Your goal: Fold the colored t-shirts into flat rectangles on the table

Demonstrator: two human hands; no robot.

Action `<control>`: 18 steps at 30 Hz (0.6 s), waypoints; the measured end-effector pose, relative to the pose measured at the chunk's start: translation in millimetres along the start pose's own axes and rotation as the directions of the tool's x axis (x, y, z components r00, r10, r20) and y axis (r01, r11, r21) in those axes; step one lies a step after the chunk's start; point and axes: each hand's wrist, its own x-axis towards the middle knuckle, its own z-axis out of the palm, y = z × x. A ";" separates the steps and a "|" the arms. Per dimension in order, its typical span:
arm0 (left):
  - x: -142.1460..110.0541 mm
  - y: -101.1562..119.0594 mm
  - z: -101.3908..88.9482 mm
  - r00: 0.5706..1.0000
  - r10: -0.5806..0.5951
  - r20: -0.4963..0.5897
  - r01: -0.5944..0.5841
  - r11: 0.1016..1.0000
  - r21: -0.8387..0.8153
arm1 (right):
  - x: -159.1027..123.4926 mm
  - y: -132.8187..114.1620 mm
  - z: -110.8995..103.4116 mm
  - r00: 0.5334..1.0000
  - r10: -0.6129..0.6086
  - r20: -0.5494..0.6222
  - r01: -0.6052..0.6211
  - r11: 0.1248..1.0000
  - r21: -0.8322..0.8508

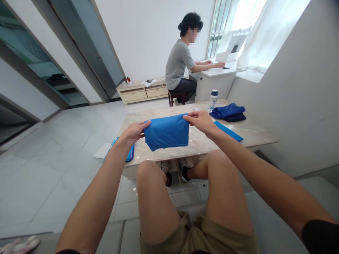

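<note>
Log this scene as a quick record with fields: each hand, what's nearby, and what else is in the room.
Left hand: pinches one side of blue fabric garment, held up
Right hand: pinches the garment's opposite side
Nearby: marble table, folded dark blue clothes, plastic bottle
Room: seated person at white desk

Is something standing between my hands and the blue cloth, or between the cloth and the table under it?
Nothing visible does. The left hand and right hand hold the top corners of the blue cloth directly, and nothing shows between the cloth and the table below it.
</note>
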 end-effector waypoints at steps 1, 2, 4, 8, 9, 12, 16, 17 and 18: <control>-0.3 -1.4 4.6 0.999 -0.029 0.023 0.029 1.000 -0.006 | 0.0 2.6 -1.8 1.000 0.023 -0.005 -0.023 1.000 0.006; 0.2 -5.0 9.2 0.998 -0.056 0.037 0.057 0.998 -0.014 | 0.1 8.1 -2.6 0.999 0.047 -0.007 -0.047 0.999 0.016; 4.7 -17.3 18.7 0.994 -0.102 0.027 0.103 0.994 -0.046 | 1.8 25.5 -1.3 0.994 0.109 -0.002 -0.108 0.993 0.053; 32.4 -43.9 39.5 0.993 -0.117 -0.027 0.113 0.987 -0.112 | 22.9 69.9 8.0 0.971 0.238 0.002 -0.236 0.963 0.127; 42.6 -48.7 44.6 0.994 -0.095 -0.047 0.089 0.989 -0.114 | 32.2 79.8 10.3 0.968 0.252 -0.004 -0.249 0.960 0.131; 74.4 -61.5 56.9 0.991 0.050 -0.123 -0.063 0.992 -0.110 | 62.0 104.6 13.7 0.978 0.207 -0.029 -0.202 0.972 0.120; 99.7 -95.2 65.3 0.941 0.295 -0.169 -0.301 0.953 -0.015 | 78.0 140.3 11.9 0.999 0.029 -0.025 -0.027 0.999 0.047; 100.5 -109.9 66.3 0.923 0.342 -0.175 -0.339 0.940 0.050 | 74.5 152.7 11.0 1.000 -0.008 -0.016 0.008 1.000 0.008; 98.8 -127.3 67.0 0.910 0.372 -0.183 -0.356 0.927 0.119 | 67.9 166.9 10.1 0.999 -0.033 -0.006 0.032 0.999 -0.038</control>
